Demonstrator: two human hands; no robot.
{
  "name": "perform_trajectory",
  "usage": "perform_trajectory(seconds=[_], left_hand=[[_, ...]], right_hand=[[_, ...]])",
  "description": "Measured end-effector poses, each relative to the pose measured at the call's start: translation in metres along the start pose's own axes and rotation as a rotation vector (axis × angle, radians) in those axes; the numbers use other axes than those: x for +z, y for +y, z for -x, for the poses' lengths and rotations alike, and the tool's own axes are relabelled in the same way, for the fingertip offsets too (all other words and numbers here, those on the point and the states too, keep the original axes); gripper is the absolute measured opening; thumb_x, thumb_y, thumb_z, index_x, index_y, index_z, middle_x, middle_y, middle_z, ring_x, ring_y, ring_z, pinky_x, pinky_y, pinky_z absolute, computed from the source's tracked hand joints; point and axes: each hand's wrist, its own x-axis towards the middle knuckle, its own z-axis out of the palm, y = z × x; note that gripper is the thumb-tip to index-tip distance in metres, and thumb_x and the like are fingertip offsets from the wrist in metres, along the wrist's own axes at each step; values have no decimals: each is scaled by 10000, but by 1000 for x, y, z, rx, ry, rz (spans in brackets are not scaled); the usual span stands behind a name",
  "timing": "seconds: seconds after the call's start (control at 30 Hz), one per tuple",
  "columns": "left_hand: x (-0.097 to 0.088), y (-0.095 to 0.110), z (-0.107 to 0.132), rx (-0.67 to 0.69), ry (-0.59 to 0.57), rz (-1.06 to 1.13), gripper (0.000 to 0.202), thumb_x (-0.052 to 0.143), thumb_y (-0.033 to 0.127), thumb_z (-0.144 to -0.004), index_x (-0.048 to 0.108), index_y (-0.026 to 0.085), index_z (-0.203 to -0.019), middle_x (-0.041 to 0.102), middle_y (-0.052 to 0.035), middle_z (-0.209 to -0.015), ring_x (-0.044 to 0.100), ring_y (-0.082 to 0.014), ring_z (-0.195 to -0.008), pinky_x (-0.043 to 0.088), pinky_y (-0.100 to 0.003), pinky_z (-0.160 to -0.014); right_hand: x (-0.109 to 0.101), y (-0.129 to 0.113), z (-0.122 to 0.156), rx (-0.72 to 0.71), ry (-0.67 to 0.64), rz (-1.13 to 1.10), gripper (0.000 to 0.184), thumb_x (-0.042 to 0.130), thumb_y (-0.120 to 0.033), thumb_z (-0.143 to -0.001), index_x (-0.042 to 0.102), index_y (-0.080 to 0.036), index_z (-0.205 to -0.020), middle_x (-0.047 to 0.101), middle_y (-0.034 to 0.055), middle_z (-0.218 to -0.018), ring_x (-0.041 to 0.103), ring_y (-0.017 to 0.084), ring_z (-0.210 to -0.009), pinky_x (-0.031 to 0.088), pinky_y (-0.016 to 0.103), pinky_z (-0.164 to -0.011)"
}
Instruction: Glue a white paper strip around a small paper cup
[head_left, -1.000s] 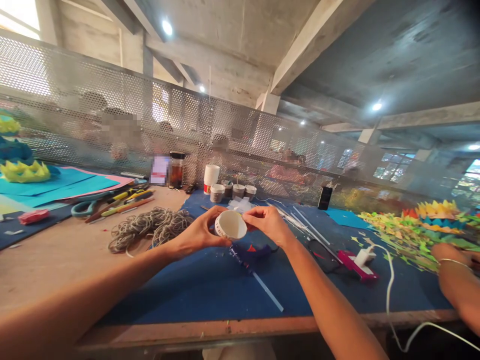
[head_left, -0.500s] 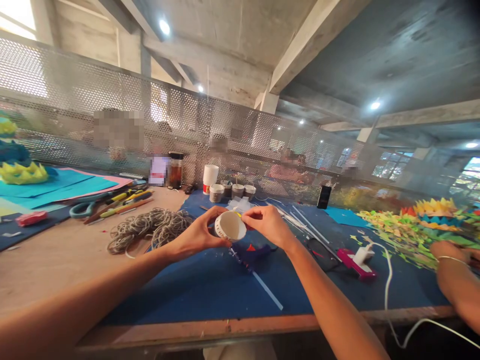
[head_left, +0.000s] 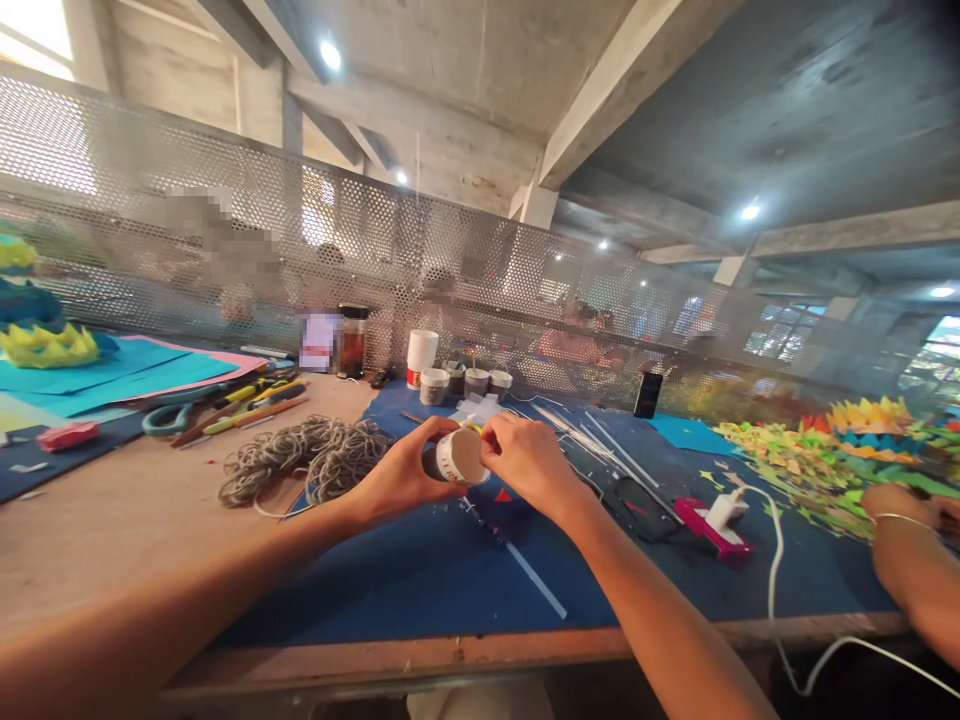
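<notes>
My left hand point(head_left: 409, 465) wraps round a small paper cup point(head_left: 456, 458), white with dark lettering, tilted so that its open mouth faces right and toward me. At the right side of its rim my right hand point(head_left: 525, 452) is closed in a pinch, fingertips against the edge; what they pinch, if anything, is hidden. Below the cup, partly covered by my hands, lies a dark blue glue gun point(head_left: 484, 522) with a clear glue stick point(head_left: 536, 580) sticking out toward me. A small red piece point(head_left: 502, 495) shows near it.
Left of my hands lie a bundle of grey cord point(head_left: 307, 460) and several tools point(head_left: 255, 400). Behind stand several paper cups point(head_left: 435, 385) and a jar point(head_left: 352, 342). To the right are a pink power strip point(head_left: 712, 530), a white cable point(head_left: 776, 570) and another person's hand point(head_left: 896, 500) by paper cuttings.
The cup has turned and tipped more to the right, showing more of its lettered side. My right fingers have moved slightly left and now overlap the rim.
</notes>
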Motion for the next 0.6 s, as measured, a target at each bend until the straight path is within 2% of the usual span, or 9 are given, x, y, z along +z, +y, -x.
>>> perform_trajectory(seconds=[0.13, 0.23, 0.33, 0.47, 0.6], left_hand=[[0, -5, 0, 34, 21, -96, 615, 867, 271, -652, 574, 198, -1187, 655, -69, -1175, 648, -268, -1036, 528, -385, -916], [-1, -5, -2, 8, 39, -57, 622, 874, 287, -638, 577, 202, -1178, 659, -62, -1161, 646, -266, -1038, 526, -384, -915], [-3, 0, -5, -41, 53, 57, 630, 881, 302, -624, 578, 206, -1168, 665, -60, -1149, 637, -263, -1057, 516, -382, -916], [-6, 5, -8, -144, 30, 247, 655, 903, 315, -597, 579, 196, -1153, 686, -67, -1117, 628, -261, -1060, 504, -368, -891], [-8, 5, -9, -207, 44, 387, 712, 912, 318, -588, 567, 183, -1196, 696, -74, -1080, 636, -251, -990, 506, -336, -787]], right_hand=[[4, -3, 0, -18, -4, 16, 139, 571, -194, -920, 708, -197, -905, 736, 99, -897, 677, 240, -749, 442, 352, -683], [2, 0, 0, -8, 26, -87, 212, 548, -234, -971, 726, -212, -857, 749, 95, -906, 696, 250, -794, 466, 359, -720], [1, 10, -4, 81, 47, -386, 348, 503, -367, -1021, 733, -216, -807, 763, 90, -872, 720, 254, -803, 514, 371, -746], [8, 22, -10, 205, 31, -902, 399, 520, -530, -994, 735, -211, -887, 769, 70, -849, 749, 228, -771, 585, 363, -753], [14, 22, -10, 241, 9, -1111, 392, 614, -585, -921, 715, -211, -986, 773, 58, -910, 752, 221, -827, 603, 357, -783]])
